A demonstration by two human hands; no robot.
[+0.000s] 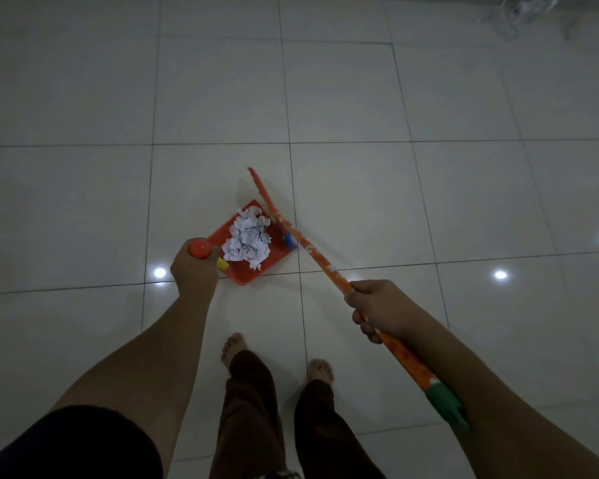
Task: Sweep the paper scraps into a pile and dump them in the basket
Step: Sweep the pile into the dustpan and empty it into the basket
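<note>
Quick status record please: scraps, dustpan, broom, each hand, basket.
paper scraps: heaped inside the dustpan
dustpan: red, down at the tiled floor; resting or just lifted, cannot tell
broom: slanted, its head at the dustpan's far right edge
left hand: grips the top of the dustpan handle
right hand: grips the broom partway along its stick
loose scraps on floor: none I can make out; light is dim
basket: not in view

The floor [360, 98] is glossy pale tile with thin dark joints, mirroring a few small lights. A red dustpan [241, 274] rests on it, the broom [312, 252] head along its far side. Two bare feet [234, 345] stand close by.
</note>
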